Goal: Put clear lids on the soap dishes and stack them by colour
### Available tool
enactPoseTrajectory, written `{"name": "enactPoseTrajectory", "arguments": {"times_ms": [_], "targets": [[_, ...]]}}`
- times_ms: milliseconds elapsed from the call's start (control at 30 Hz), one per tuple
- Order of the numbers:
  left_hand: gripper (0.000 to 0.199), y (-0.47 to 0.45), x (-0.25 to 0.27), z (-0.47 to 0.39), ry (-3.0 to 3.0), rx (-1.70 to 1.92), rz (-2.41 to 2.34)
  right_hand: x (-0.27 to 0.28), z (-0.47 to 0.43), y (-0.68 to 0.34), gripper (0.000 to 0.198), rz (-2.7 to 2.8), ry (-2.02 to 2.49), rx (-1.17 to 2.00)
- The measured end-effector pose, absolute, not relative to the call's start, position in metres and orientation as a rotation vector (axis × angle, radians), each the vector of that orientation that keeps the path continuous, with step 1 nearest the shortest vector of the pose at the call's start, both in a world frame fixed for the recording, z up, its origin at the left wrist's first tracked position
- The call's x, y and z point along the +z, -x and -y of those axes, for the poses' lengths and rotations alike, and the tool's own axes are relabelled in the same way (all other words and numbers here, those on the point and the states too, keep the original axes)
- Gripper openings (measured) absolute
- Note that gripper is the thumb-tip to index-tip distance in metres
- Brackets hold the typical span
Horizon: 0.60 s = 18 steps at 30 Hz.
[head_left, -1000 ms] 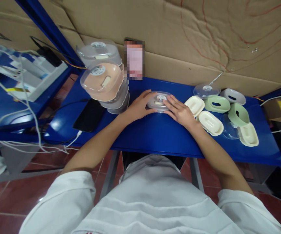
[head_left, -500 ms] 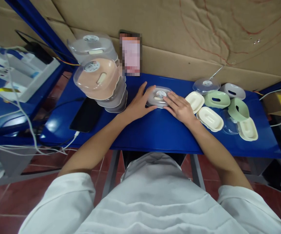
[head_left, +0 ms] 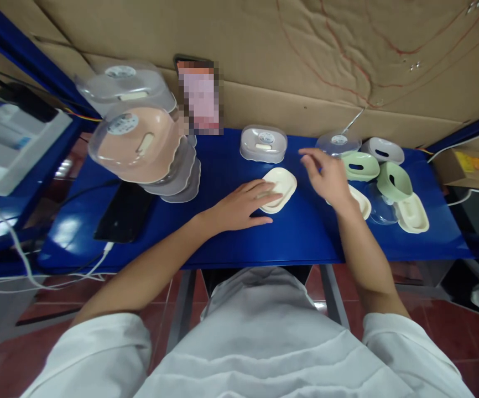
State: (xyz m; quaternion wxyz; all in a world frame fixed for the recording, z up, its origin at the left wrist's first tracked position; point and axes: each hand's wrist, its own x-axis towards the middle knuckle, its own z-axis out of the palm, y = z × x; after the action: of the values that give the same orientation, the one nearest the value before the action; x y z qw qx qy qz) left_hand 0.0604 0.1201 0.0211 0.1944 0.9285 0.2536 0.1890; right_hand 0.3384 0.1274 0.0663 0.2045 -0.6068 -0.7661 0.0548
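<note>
Cream tray (head_left: 285, 184), lidded box (head_left: 263, 146) behind.

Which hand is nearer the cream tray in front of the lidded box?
Left. The left hand is partly over the cream tray; the right hand is apart, to the tray's right.

Creased white shirt (head_left: 260, 342) — short, loose sleeves (head_left: 98, 354)

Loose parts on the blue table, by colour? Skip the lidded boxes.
Cream trays, one partly hidden by the right wrist: 3
Green slotted pieces: 2
Grey slotted piece: 1
Clear lids: 2
Total: 8
</note>
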Motion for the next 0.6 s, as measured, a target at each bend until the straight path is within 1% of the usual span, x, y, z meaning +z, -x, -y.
{"name": "enactPoseTrajectory", "arguments": {"times_ms": [67,133,200,267,333,433,533,600], "targets": [[0.054,-0.062,0.019,-0.119,-2.618,0.483,-0.681,0.071,-0.131,-0.356,0.049,2.050,1.816,-0.031],[0.041,-0.060,0.019,-0.120,-2.618,0.489,-0.721,0.070,-0.135,-0.379,0.045,1.918,2.140,-0.235],[0.029,-0.056,0.021,-0.123,-2.621,0.522,-0.779,0.065,-0.138,-0.400,0.046,1.808,2.453,-0.275],[0.023,-0.050,0.025,-0.127,-2.631,0.542,-0.844,0.057,-0.139,-0.408,0.047,1.839,2.531,-0.230],[0.023,-0.044,0.028,-0.131,-2.626,0.539,-0.904,0.053,-0.139,-0.402,0.041,1.969,2.412,-0.209],[0.026,-0.038,0.029,-0.136,-2.591,0.526,-0.905,0.055,-0.133,-0.372,0.036,2.152,2.106,-0.183],[0.027,-0.037,0.027,-0.138,-2.572,0.539,-0.857,0.064,-0.124,-0.340,0.039,2.248,1.820,-0.105],[0.037,-0.038,0.025,-0.137,-2.542,0.571,-0.867,0.068,-0.116,-0.324,0.042,2.296,1.670,-0.023]]}}
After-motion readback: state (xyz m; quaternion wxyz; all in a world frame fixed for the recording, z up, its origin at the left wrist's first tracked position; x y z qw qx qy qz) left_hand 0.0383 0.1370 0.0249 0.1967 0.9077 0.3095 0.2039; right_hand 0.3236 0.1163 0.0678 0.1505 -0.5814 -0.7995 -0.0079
